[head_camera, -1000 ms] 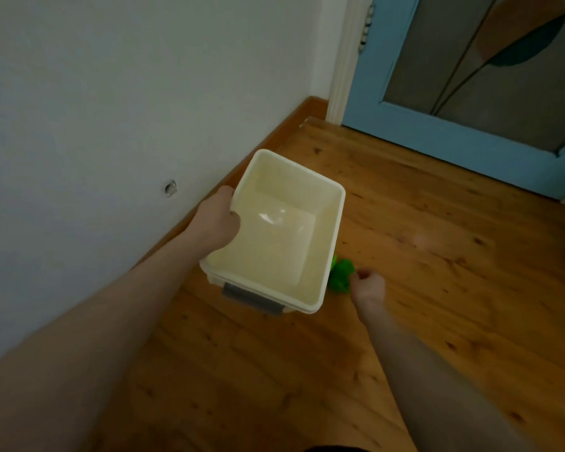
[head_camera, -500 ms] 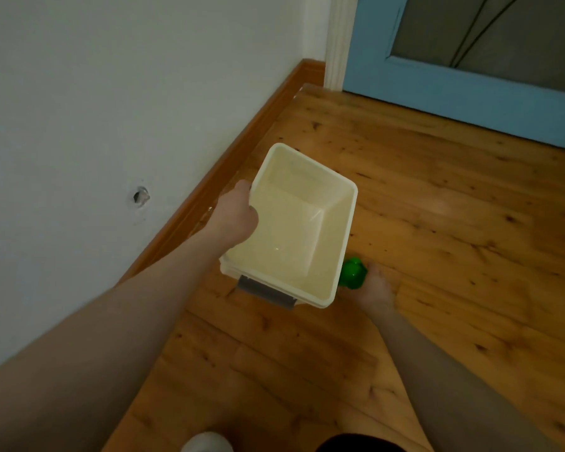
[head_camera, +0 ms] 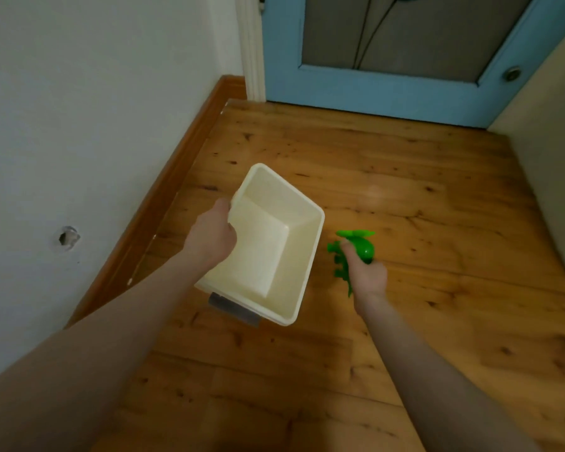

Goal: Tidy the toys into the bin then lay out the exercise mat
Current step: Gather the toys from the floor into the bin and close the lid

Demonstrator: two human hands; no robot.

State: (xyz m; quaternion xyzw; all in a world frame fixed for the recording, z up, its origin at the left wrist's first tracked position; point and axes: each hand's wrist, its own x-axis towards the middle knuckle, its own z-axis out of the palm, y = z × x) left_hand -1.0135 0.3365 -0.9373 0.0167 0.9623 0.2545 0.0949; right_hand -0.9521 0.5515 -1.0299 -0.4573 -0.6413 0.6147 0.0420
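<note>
Wooden floor (head_camera: 405,190), knotty honey-coloured boards (faint sheen), skirting board (head_camera: 183,177) along left edge

A home hallway (wooden floor (head_camera: 405,177), skirting board (head_camera: 177,177), blue door (head_camera: 388,93)).

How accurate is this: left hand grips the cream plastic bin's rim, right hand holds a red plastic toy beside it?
Only the colour is wrong: the head view shows the right hand holding a green plastic toy, not red, beside the cream plastic bin that the left hand grips by its rim.
</note>
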